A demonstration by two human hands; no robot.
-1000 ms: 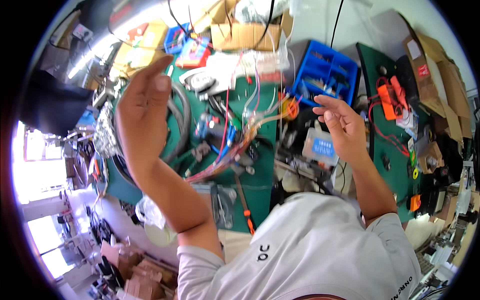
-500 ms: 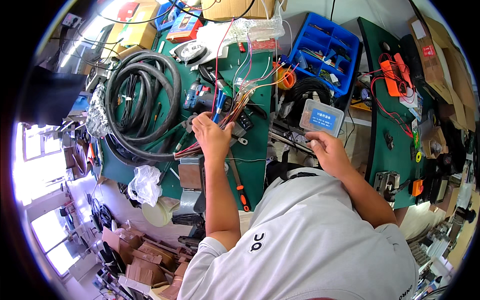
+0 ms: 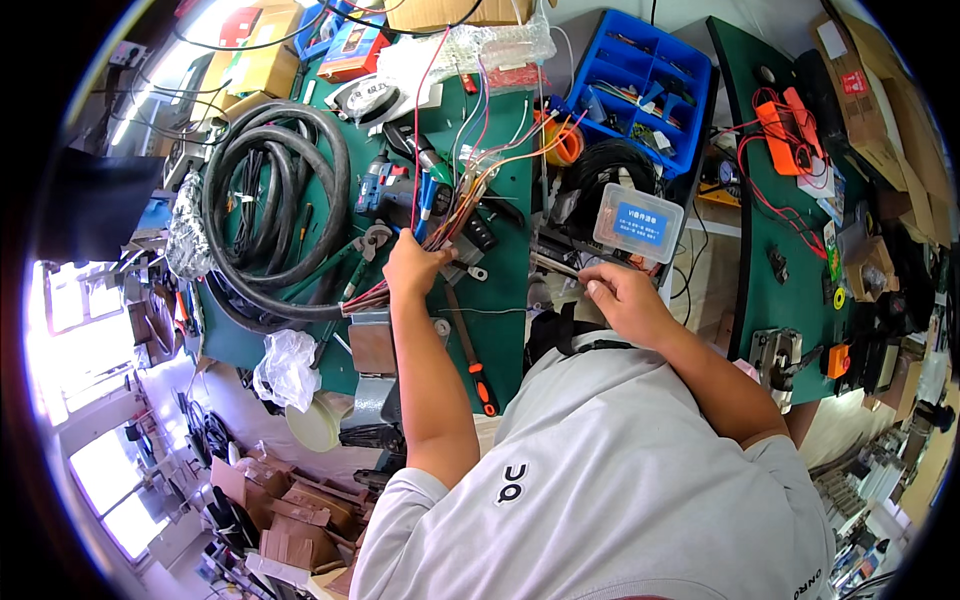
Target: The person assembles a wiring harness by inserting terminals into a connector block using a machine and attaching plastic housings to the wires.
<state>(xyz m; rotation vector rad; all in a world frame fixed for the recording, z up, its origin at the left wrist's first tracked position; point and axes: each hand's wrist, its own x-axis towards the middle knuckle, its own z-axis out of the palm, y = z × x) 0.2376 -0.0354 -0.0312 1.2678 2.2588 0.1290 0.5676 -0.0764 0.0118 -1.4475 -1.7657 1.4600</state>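
Observation:
My left hand (image 3: 415,268) is closed around a bundle of thin coloured wires (image 3: 462,212) at the left workbench. The loose wire ends fan out up and to the right of my fingers. Behind the hand the wires run into a thick black cable (image 3: 345,180), coiled on the green mat. Blue-handled tool grips (image 3: 427,195) stand just above the hand. My right hand (image 3: 630,305) hovers off the bench's right edge, thumb and fingers pinched together. Whatever is between those fingertips is too small to make out.
A cordless drill (image 3: 385,190) and an orange-handled file (image 3: 477,375) lie on the mat (image 3: 500,345). To the right stand a clear lidded box (image 3: 640,225) and a blue compartment tray (image 3: 645,95). A second green bench (image 3: 800,330) holds orange devices with red leads.
My right hand has moved left, closer to the bench edge. My left hand stays on the wires, its fingers now wrapped more tightly. The whole view has shifted slightly.

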